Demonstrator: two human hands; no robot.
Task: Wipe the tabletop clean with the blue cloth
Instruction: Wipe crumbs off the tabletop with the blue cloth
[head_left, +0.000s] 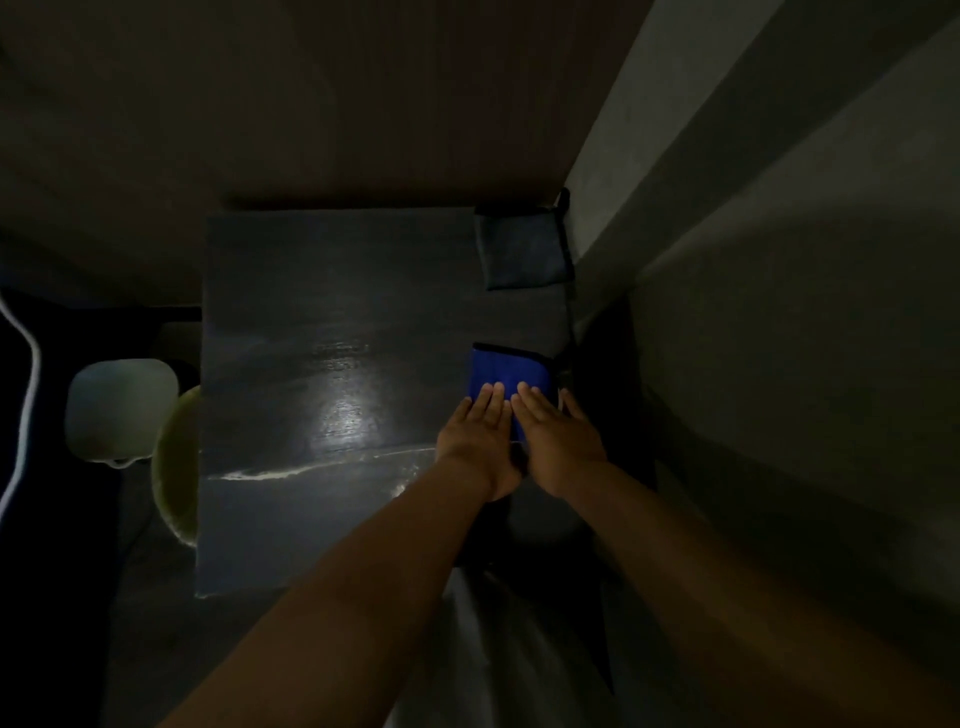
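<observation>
At the right edge of the worktop, the left grip (480, 431) and right grip (558, 441), both bare hands, lie side by side with fingers straight and spread flat. They press down on the folded bright blue cloth (511, 366) rather than pinching it. That cloth sits on the dark, glossy rectangular worktop (311, 291), its right side just beside the edge nearest the wall.

With only flat palms holding it, a push to the right would likely slide the cloth off that edge. Uneven pressure from the two palms could make the folds bunch or open. A stroke toward the far right corner risks shoving the darker folded cloth (522, 249) off the worktop. The light is dim, so the pale streak (311, 467) across the near part could be missed.

Counted: two hands, one blue cloth, one darker cloth, one worktop. Off its left side are one pale rounded container (122, 408) and one yellow-green round basin (179, 467).
</observation>
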